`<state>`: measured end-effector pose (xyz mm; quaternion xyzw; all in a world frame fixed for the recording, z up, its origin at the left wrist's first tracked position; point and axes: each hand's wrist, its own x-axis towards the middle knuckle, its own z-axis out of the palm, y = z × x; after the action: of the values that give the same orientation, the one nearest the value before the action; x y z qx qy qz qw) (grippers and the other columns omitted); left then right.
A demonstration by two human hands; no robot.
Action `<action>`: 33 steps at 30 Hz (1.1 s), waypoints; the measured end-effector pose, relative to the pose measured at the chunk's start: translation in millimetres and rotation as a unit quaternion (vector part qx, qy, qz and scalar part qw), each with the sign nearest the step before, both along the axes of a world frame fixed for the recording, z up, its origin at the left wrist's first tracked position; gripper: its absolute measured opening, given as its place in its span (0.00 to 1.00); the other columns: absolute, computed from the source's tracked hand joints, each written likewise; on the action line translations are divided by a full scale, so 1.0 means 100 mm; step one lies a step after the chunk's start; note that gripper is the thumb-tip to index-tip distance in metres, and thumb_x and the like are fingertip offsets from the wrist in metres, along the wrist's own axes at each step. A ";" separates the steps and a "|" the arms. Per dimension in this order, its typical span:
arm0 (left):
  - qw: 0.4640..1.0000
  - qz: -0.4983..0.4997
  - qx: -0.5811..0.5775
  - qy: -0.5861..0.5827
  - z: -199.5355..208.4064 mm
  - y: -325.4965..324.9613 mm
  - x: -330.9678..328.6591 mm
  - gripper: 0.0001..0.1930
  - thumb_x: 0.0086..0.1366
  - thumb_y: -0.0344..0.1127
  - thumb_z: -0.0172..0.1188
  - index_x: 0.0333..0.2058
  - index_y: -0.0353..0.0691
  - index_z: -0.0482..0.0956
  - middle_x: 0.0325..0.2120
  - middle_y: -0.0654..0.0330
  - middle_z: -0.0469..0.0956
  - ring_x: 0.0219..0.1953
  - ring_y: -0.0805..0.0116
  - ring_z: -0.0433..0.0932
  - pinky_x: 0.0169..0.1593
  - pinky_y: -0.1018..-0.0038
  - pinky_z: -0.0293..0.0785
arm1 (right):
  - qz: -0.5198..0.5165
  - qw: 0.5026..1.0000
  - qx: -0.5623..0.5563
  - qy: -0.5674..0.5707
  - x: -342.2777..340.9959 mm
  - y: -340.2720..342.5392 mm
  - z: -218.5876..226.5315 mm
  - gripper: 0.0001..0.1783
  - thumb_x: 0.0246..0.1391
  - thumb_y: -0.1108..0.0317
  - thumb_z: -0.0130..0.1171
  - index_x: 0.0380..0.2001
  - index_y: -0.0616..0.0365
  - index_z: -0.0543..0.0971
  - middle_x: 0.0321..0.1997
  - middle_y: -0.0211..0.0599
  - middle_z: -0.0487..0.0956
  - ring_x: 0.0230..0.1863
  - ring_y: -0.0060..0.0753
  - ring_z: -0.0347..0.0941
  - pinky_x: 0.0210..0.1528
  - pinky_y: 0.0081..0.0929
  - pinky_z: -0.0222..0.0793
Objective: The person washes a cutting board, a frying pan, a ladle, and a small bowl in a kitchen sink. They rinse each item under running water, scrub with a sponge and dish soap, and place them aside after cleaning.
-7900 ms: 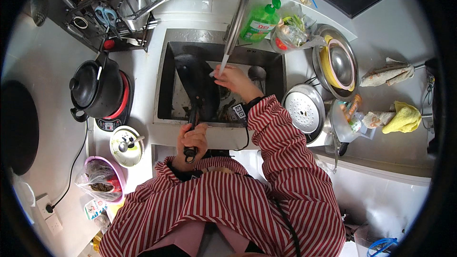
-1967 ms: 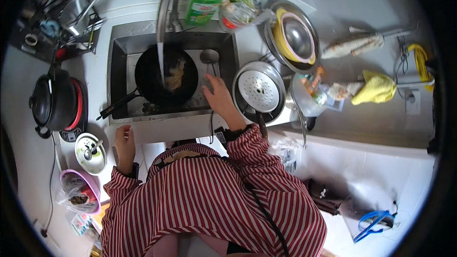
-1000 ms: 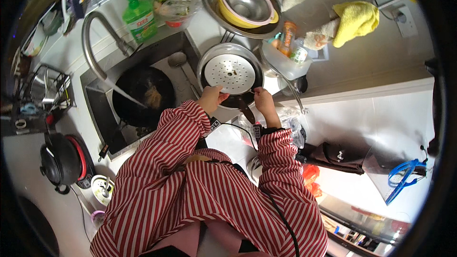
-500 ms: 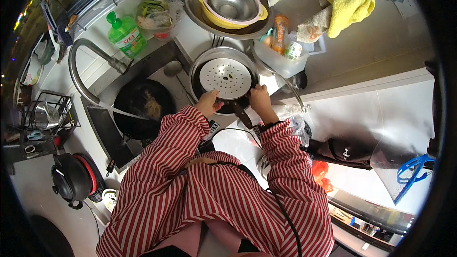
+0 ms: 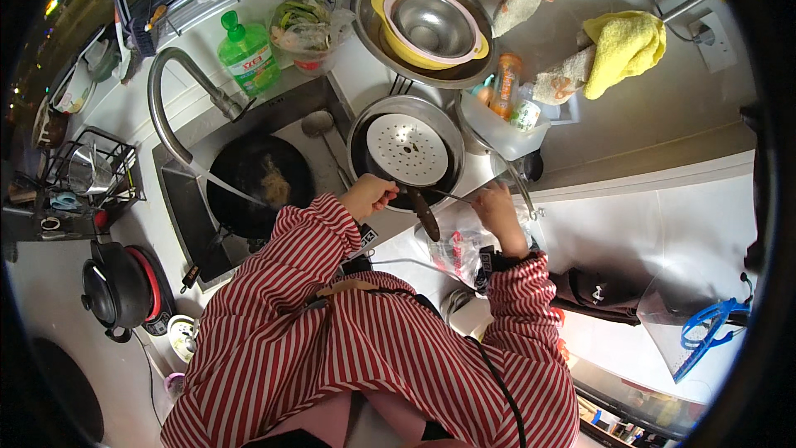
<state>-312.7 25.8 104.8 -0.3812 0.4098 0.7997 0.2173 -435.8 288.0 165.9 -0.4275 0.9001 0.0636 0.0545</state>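
A white round plate pierced with small holes (image 5: 406, 148) lies over a dark pan inside a steel basin (image 5: 356, 129). The pan's brown handle (image 5: 426, 217) sticks out toward me. At the basin's near left rim is my left hand (image 5: 369, 197), its fingers pinched together; what they hold, if anything, is hidden. My right hand (image 5: 497, 214), right of the handle, is closed on a thin dark rod (image 5: 452, 196) that reaches left toward the basin. The rod's far end is not clear.
The sink (image 5: 186, 224) at left holds a black wok (image 5: 240, 170) and a ladle (image 5: 317, 123) under a curved faucet (image 5: 157, 108). Behind stand a green soap bottle (image 5: 249, 62), stacked bowls (image 5: 383, 25) and a white bin (image 5: 518, 143) with bottles. A black pot (image 5: 116, 290) sits far left.
My right hand has moved right, away from the pan's handle, and the thin rod now shows between it and the basin. My left hand has drawn back from the plate's edge. The view has shifted.
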 end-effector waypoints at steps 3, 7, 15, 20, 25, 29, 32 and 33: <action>0.996 -0.049 -0.046 0.057 0.19 0.00 0.09 0.10 0.61 0.32 0.54 0.34 0.29 0.76 0.24 0.57 0.75 0.16 0.78 0.62 0.17 0.82 0.55 | -0.001 0.999 -0.017 0.043 0.08 0.13 0.43 0.09 0.45 0.65 0.54 0.21 0.58 0.80 0.29 0.41 0.77 0.40 0.40 0.72 0.46 0.36 0.64; 0.980 -0.093 -0.119 0.132 0.55 0.03 0.39 0.09 0.61 0.31 0.54 0.35 0.29 0.76 0.25 0.59 0.76 0.17 0.79 0.65 0.18 0.82 0.59 | -0.119 0.992 -0.033 0.007 0.33 0.20 1.13 0.08 0.43 0.68 0.57 0.20 0.62 0.77 0.23 0.49 0.76 0.31 0.51 0.73 0.38 0.42 0.68; 0.980 0.027 -0.152 0.122 1.00 -0.12 1.69 0.17 0.65 0.30 0.50 0.50 0.30 0.61 0.30 0.55 0.74 0.24 0.74 0.70 0.27 0.78 0.68 | -0.218 0.892 -0.286 -0.272 1.05 -0.27 1.44 0.07 0.50 0.71 0.57 0.28 0.66 0.75 0.24 0.42 0.77 0.26 0.27 0.71 0.29 0.26 0.66; 0.949 0.302 -0.008 0.093 0.61 -0.26 1.89 0.16 0.62 0.29 0.52 0.48 0.29 0.65 0.32 0.54 0.75 0.27 0.72 0.73 0.31 0.76 0.71 | -0.082 0.924 -0.188 -0.322 1.55 -1.56 0.29 0.14 0.47 0.61 0.54 0.27 0.63 0.75 0.27 0.51 0.77 0.33 0.52 0.74 0.36 0.39 0.67; 0.909 0.416 -0.010 0.005 0.16 -0.39 2.07 0.17 0.64 0.30 0.51 0.50 0.32 0.64 0.35 0.57 0.74 0.32 0.71 0.73 0.36 0.75 0.72 | 0.079 0.939 -0.073 -0.328 2.20 -2.36 -0.23 0.19 0.49 0.56 0.52 0.29 0.65 0.76 0.29 0.54 0.76 0.34 0.55 0.73 0.36 0.43 0.68; 0.898 0.439 -0.029 -0.013 -0.10 -0.60 2.36 0.12 0.64 0.29 0.50 0.46 0.34 0.67 0.32 0.58 0.73 0.32 0.70 0.73 0.38 0.74 0.72 | 0.228 0.875 0.034 -0.426 2.29 -2.69 -0.38 0.21 0.54 0.55 0.49 0.28 0.67 0.76 0.28 0.55 0.76 0.33 0.56 0.73 0.36 0.45 0.68; 0.873 0.486 -0.010 -0.050 -0.27 -0.72 2.54 0.15 0.62 0.26 0.50 0.48 0.33 0.65 0.29 0.57 0.73 0.29 0.68 0.73 0.35 0.73 0.73 | 0.222 0.880 0.067 -0.414 1.90 -3.24 -0.59 0.19 0.57 0.56 0.49 0.33 0.65 0.75 0.33 0.55 0.76 0.35 0.55 0.73 0.38 0.44 0.68; 0.862 0.506 0.002 -0.032 -0.31 -0.71 2.62 0.13 0.62 0.26 0.47 0.46 0.33 0.65 0.28 0.56 0.72 0.28 0.68 0.73 0.35 0.72 0.74 | 0.245 0.889 0.065 -0.381 1.78 -3.48 -0.71 0.18 0.56 0.57 0.51 0.40 0.63 0.73 0.40 0.55 0.74 0.41 0.55 0.71 0.42 0.43 0.68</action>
<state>-51.0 -45.5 73.4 -0.5610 0.1519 0.7879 -0.2036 -257.8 -59.6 95.2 -0.6216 0.6707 -0.0345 0.4032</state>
